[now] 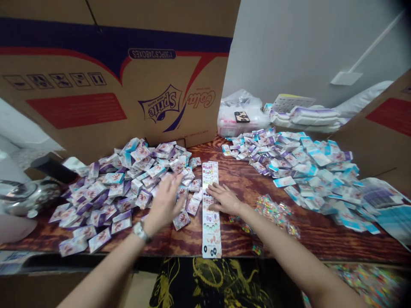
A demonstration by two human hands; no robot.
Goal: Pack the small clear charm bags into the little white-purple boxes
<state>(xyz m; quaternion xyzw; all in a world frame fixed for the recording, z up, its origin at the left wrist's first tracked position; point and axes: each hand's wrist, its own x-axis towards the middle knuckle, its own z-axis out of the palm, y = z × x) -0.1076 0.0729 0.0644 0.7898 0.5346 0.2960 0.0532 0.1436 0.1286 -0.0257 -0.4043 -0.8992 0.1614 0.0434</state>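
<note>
My left hand (pixel 165 202), blurred and with its fingers spread, is over the right edge of a heap of small white-and-purple packets (pixel 109 192) and holds nothing I can see. A watch (pixel 140 231) sits on that wrist. My right hand (pixel 224 199) lies flat on a long printed card strip (pixel 211 231), its fingertips on the strip's upper half. The strip runs front to back on the table, between the heap and a scatter of colourful small pieces (pixel 274 214).
A wooden table (pixel 183 241) bears everything. A large heap of white-and-teal packets (pixel 308 171) lies at right. A printed cardboard box panel (pixel 96 85) stands behind. A plastic bag (pixel 239 117) and white folded packs (pixel 308 117) are at the back. A metal pot (pixel 28 196) is at far left.
</note>
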